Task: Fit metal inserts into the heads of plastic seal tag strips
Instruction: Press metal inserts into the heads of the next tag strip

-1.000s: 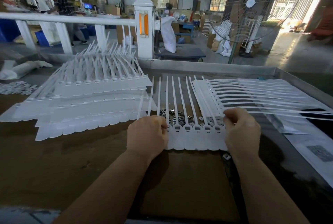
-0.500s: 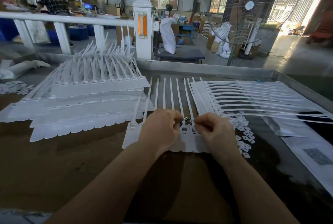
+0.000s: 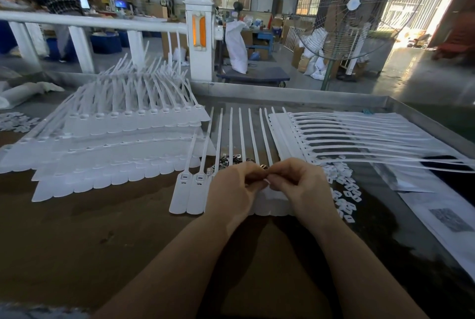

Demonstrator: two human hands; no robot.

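A joined row of white plastic seal tag strips [image 3: 190, 190] lies flat before me, tails pointing away. My left hand [image 3: 234, 187] and my right hand [image 3: 298, 182] meet fingertip to fingertip above the row's middle heads. Between the fingertips a small metal insert [image 3: 263, 166] shows, pinched by both hands. The two leftmost heads are uncovered; the others are hidden under my hands. A loose heap of metal inserts [image 3: 228, 160] lies under the tails just beyond my hands.
Stacked rows of tag strips [image 3: 115, 154] fill the left of the brown table [image 3: 77, 241]. Another sheet of strips [image 3: 334, 136] lies right, tails pointing right. Small white plastic pieces [image 3: 344, 190] are scattered by my right hand. A metal rim [image 3: 282, 92] bounds the far edge; papers [image 3: 447, 216] lie far right.
My hands have come together from the row's two ends to its middle. The row has slid left, baring its two leftmost heads. An insert now sits between my fingertips.
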